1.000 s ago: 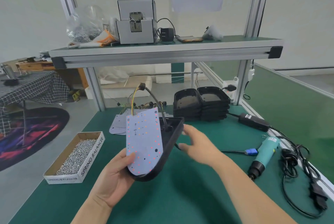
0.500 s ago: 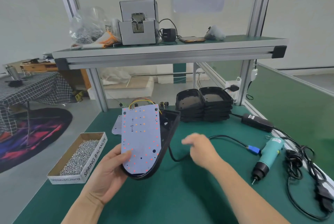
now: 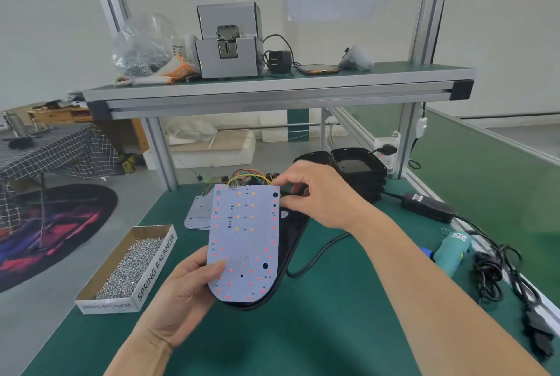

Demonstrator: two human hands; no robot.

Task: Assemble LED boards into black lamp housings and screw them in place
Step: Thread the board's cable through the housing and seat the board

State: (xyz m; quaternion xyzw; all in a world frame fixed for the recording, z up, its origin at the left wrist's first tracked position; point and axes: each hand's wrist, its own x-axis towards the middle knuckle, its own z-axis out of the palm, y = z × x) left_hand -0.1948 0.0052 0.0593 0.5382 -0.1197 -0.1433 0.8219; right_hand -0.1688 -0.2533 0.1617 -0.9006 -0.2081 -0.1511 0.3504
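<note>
Since half a second earlier, the right hand (image 3: 321,196) had risen from above the bench (image 3: 303,330) to the board's (image 3: 245,239) top right corner. Its fingers curled there beside the coloured wires (image 3: 245,178); whether they pinched anything could not be told. The left hand (image 3: 188,284) gripped the board's lower left, thumb pressed on its face and fingers hidden behind. The board stood nearly upright, dotted red and orange, backed against the black housing (image 3: 292,236), which showed along its right edge and under its rounded end. A cable (image 3: 318,257) trailed right of the board. A screw box (image 3: 127,266) lay to the board's left, stacked housings (image 3: 360,169) beyond it to the right, and a screwdriver (image 3: 451,251) far right.
</note>
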